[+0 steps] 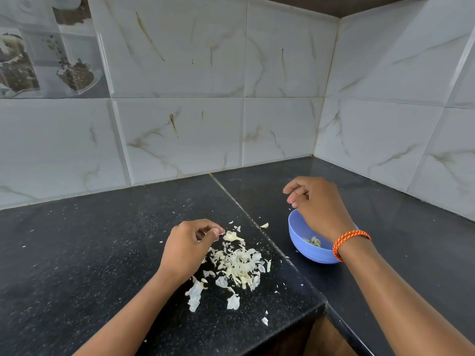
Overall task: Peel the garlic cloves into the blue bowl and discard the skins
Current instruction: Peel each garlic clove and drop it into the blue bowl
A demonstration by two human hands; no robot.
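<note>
Centrally, low in the frame, a heap of garlic skins (239, 265) is spread on the black counter (77, 253), just right of the left hand (189, 249), whose fingertips are pinched together at the heap's upper edge; whether a scrap is held cannot be told. Right of centre, the blue bowl (303, 242), with peeled cloves (313, 241) inside, is overhung by the right hand (317, 204), fingers loosely curled and holding nothing visible. An orange band (350, 244) is worn on that wrist.

A black speckled worktop (102, 253) carries a heap of garlic skins (239, 265), with stray flakes around it, and a blue bowl (305, 242) near the heap's right.
</note>
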